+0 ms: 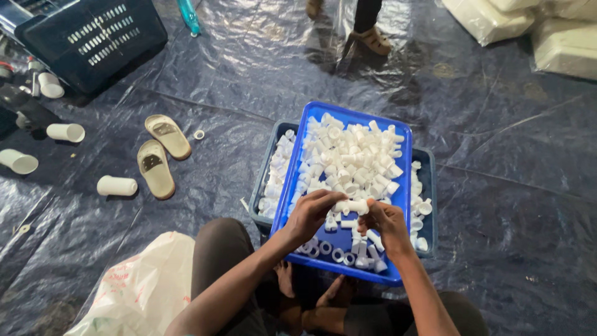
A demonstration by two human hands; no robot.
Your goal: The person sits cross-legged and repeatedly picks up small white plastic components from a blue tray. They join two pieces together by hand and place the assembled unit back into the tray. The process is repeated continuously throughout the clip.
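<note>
We look down on the blue tray [292, 186], and both of our hands meet just above its near half. The left hand [308, 214] and the right hand [387, 223] are closed on the same small white plastic piece [353, 205], one at each end, fingers pinched tight, the piece lying level between them. Under the hands, on the tray's near end, sit a few white rings [329, 249] and loose short tubes. The far half of the tray carries a thick heap of white parts [348, 158].

The tray rests on top of a dark bin [429, 205], which shows on both sides of it and holds more of the same white parts along its edges. Just nearer than the tray we see our own knees and bare feet [329, 292].

Left of the tray, on the dark plastic sheet [510, 143] that covers the floor, lies a pair of tan sandals [160, 155], with white cups [117, 185] scattered about them. Further left and beyond stands a dark basket [93, 40]. Near our left knee lies a white bag [143, 289]. Well beyond the tray another person's sandalled foot [373, 40] stands on the sheet, and far to the right sit white sacks [535, 28].
</note>
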